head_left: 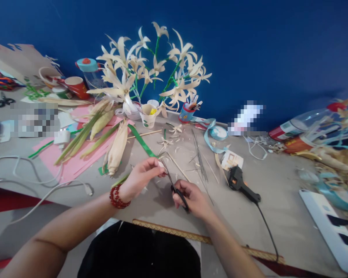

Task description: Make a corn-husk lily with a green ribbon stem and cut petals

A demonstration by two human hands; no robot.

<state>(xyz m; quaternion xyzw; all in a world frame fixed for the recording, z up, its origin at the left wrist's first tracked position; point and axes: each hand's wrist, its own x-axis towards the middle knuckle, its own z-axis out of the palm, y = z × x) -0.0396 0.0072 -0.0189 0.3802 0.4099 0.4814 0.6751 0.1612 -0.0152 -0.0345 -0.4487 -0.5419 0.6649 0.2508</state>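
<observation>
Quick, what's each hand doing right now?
Left hand: closed, pinching a small pale piece.
Right hand: closed, holding black-handled scissors.

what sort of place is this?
Likely a craft worktable, maybe at home: handmade-looking pale flowers on green stems stand at the back, a hot glue gun lies on the table, and the right hand holds scissors.

A bracelet [120, 197] of glossy, round red beads, wound in more than one row, circles the wrist of the left hand [145, 172] between seven and eight o'clock; the right forearm [227, 243], at five o'clock, is bare; black clothing [142, 255] shows near six
</observation>
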